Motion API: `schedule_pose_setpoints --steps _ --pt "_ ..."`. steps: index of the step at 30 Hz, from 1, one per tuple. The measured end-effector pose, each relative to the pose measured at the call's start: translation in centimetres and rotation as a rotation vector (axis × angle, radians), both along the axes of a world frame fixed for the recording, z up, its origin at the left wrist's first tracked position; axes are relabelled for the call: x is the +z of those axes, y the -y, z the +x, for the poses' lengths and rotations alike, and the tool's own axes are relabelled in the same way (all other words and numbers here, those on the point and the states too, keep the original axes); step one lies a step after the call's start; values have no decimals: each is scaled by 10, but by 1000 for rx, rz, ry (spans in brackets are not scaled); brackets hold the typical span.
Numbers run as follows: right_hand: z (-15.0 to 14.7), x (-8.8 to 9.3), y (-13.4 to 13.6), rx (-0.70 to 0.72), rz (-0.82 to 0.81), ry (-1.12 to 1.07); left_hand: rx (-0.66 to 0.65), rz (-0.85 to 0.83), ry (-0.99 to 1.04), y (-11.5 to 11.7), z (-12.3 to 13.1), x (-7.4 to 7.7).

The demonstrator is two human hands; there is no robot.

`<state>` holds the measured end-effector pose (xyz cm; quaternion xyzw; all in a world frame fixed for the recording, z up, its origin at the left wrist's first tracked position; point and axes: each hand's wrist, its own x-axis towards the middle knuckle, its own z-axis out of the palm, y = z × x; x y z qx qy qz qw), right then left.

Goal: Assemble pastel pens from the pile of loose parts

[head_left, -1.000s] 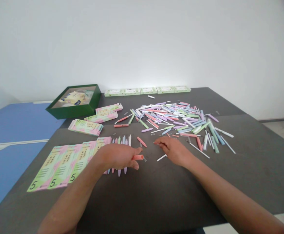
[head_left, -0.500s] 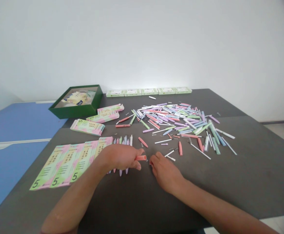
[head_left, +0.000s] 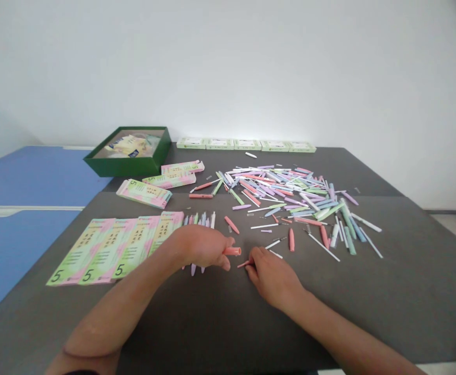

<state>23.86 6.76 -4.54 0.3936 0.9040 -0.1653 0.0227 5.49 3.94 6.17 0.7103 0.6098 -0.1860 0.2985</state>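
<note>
Barrel [head_left: 233,251] near frame center, fingers of left hand [head_left: 205,245] clamped on it, long axis pretty much sideways, end facing right. Pink bit [head_left: 243,264] pinched by fingers of right hand [head_left: 271,273], just below barrel's end, tip pointing left, no contact tho.

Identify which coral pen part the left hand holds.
The thick coral tube jutting from the left hand; the right hand pinches a thinner pink piece, and other coral parts lie on the table.
</note>
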Motion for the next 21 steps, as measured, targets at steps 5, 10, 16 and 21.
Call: schedule_pose_setpoints --steps 5,10,16,21 --pt "-3 1 2 7 18 16 -30 -33 -82 0 3 3" --pt "-4 1 2 71 57 -4 -32 5 -25 0 2 0" --pt "-7 -4 1 63 80 15 -55 -15 -76 1 5 5" --pt "-8 -4 1 -8 74 16 -61 -22 -73 1 7 6"
